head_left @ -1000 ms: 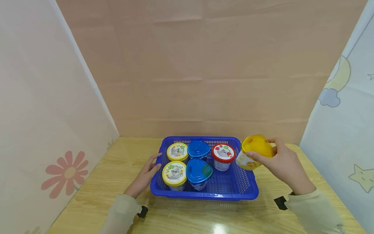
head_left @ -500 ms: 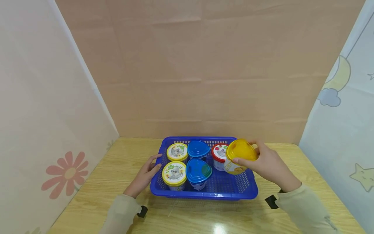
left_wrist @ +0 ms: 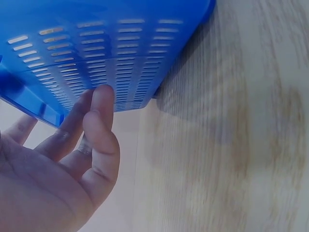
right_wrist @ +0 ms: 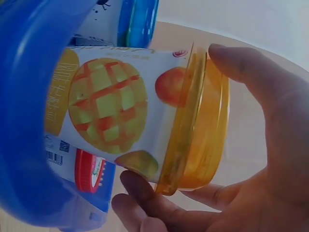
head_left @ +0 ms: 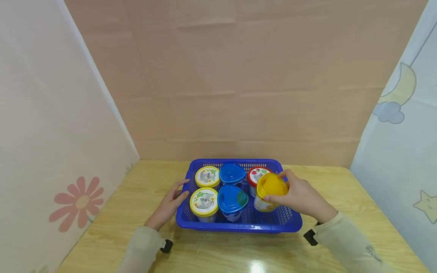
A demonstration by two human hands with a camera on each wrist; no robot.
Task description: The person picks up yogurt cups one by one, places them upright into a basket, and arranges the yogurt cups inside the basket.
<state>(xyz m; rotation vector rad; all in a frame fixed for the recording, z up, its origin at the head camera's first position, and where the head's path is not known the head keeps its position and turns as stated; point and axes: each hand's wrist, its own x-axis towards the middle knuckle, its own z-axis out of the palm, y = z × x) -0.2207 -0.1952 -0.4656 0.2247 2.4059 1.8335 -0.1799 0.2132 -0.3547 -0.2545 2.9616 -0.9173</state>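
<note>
The purple-blue plastic basket (head_left: 246, 228) stands on the table. On its left rim is my left hand (head_left: 167, 207), which holds the edge; in the left wrist view, bent fingers (left_wrist: 104, 140) lie under the rim beside the slotted wall. My right hand (head_left: 302, 196) grips a mango-printed cup (right_wrist: 108, 99) by its clear yellow lid (head_left: 272, 184), thumb on one side and fingers on the other. That cup is tilted inside the basket's right half, in front of the red-lidded cup (head_left: 257, 173) and partly hiding it. Whether its base touches the basket floor I cannot tell.
Two cups with yellow-rimmed white lids (head_left: 203, 202) stand along the basket's left side. Beside them are two blue-lidded cups (head_left: 233, 199). A wooden table (head_left: 218, 252) lies beneath, a brown backdrop (head_left: 235, 94) behind, and printed white sheets (head_left: 406, 151) at both sides.
My right hand has carried the yellow-lidded cup leftward and down, from over the basket's right rim to inside it. My left hand and the basket have stayed put.
</note>
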